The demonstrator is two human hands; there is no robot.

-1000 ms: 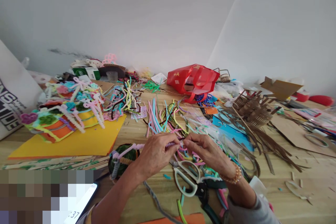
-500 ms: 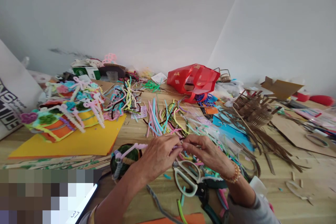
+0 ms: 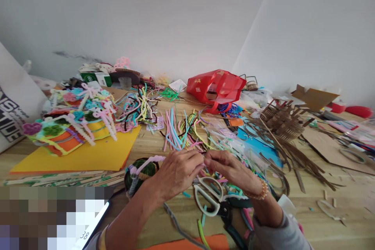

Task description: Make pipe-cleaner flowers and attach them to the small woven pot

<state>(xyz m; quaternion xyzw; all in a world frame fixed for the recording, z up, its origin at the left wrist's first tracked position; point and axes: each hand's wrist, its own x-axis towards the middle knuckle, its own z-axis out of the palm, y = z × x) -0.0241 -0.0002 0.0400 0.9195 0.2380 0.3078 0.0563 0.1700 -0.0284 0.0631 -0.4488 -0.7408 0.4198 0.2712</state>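
Observation:
My left hand (image 3: 182, 172) and my right hand (image 3: 230, 168) meet fingertip to fingertip above the table's middle. Both are pinched on a lilac pipe cleaner (image 3: 154, 159), most of which my left fingers hide. Its visible end runs left to a dark green fuzzy bundle (image 3: 142, 170) lying beside my left wrist. A grey twisted strand (image 3: 178, 224) trails toward the front edge. Just below the hands rest white-handled scissors (image 3: 216, 211) and a dark green-handled tool (image 3: 234, 235), partly under my right forearm.
Loose pipe cleaners (image 3: 175, 129) spread behind the hands. On the left, decorated baskets (image 3: 66, 140) stand on yellow sheets (image 3: 32, 162). A red bag (image 3: 202, 86) lies at the back; small brown woven baskets (image 3: 283, 123) stand right. A lit, partly blurred screen (image 3: 95, 218) is front left.
Both hands stay together in nearly the same place, with a slight shift of the fingers. The number on the screen changes from 37 to 38.

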